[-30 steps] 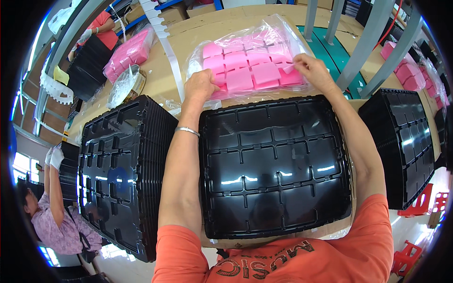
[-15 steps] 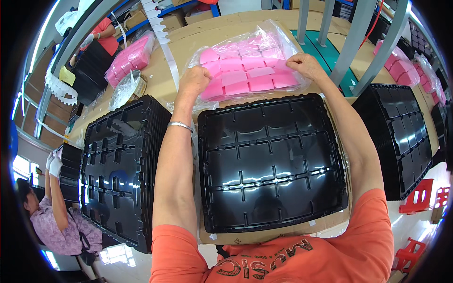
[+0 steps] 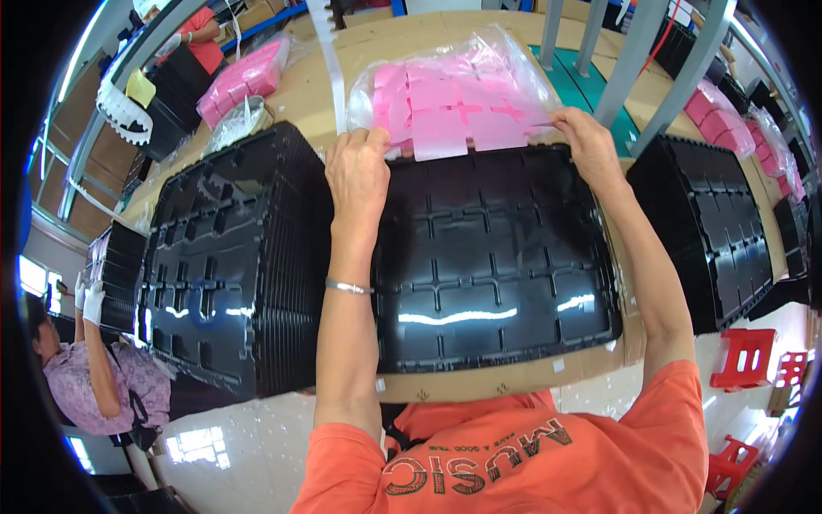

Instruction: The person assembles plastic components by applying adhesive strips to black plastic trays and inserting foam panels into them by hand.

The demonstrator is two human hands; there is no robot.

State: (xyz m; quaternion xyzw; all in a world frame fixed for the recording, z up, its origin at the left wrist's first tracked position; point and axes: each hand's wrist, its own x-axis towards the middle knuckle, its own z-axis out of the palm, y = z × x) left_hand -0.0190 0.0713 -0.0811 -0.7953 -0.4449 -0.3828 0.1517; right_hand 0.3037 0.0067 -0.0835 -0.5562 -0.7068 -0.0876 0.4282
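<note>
A person in an orange shirt grips the far edge of a black moulded tray (image 3: 492,265) that fills the centre of the frame, lying on a cardboard-covered table (image 3: 505,385). The left hand (image 3: 358,171) is closed over the tray's upper left corner, a thin bracelet (image 3: 348,287) on that wrist; the right hand (image 3: 586,146) is clamped on the upper right corner, the two hands well apart. Just beyond the fingers, at top centre, lies a clear plastic bag of pink sheets (image 3: 454,98), touching the tray's far edge. A tall stack of black trays (image 3: 227,257) stands at centre left, just beside the held tray, and another stack (image 3: 711,223) sits at right. At lower left, a second person in white gloves (image 3: 90,300) handles dark trays; a further bag of pink pieces (image 3: 240,81) rests at upper left.
</note>
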